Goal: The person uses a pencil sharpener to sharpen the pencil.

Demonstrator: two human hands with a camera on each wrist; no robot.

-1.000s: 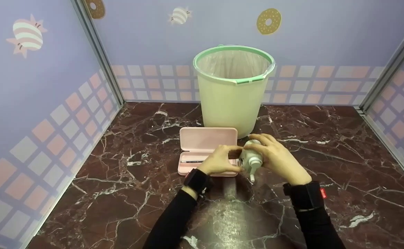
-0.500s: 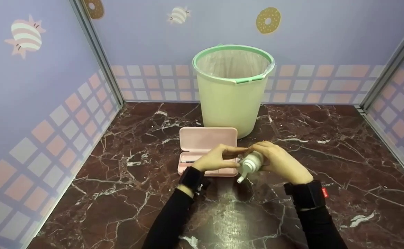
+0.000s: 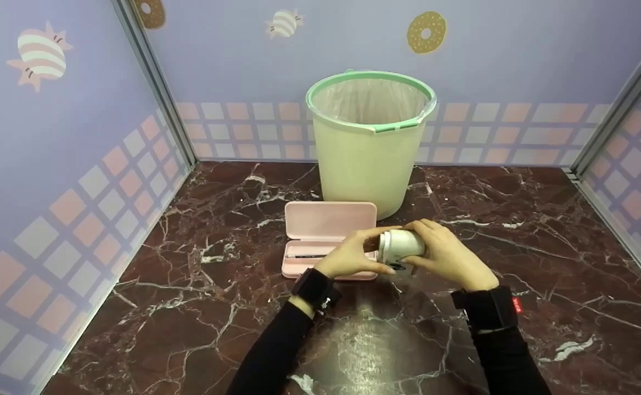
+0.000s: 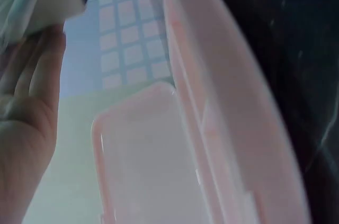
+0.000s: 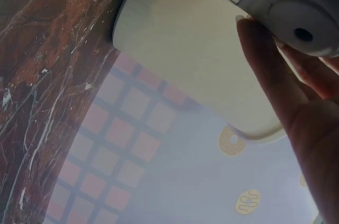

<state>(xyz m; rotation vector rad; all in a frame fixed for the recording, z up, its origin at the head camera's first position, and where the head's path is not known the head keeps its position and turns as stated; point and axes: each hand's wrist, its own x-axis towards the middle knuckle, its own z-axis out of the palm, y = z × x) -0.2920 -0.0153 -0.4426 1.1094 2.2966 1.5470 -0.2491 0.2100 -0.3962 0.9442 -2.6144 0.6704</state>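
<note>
A whitish pencil sharpener [image 3: 403, 246], with a round hole in its end face in the right wrist view, is held above the marbled surface. My right hand [image 3: 445, 253] grips its body from the right. At the sharpener's left end, my left hand [image 3: 350, 256] has fingers above and thumb below, holding that end. In the left wrist view, the left fingers [image 4: 45, 68] lie against the pale body of the sharpener. A pink pencil case [image 3: 330, 222] stands open behind the left hand, with a slim pencil-like stick [image 3: 305, 256] in it. The left hand hides part of the case.
Behind the case stands a tall pale-green bin [image 3: 367, 164] with a green rim and a plastic liner. Patterned lilac panels [image 3: 243, 71] enclose the back and sides. Dark red marbled tabletop [image 3: 200, 312] spreads around the hands.
The sharpener has been turned: its narrow crank-like arm pointed down toward the front earlier, and its body now lies sideways between the hands. The left hand shifted slightly; case and bin stayed put.
</note>
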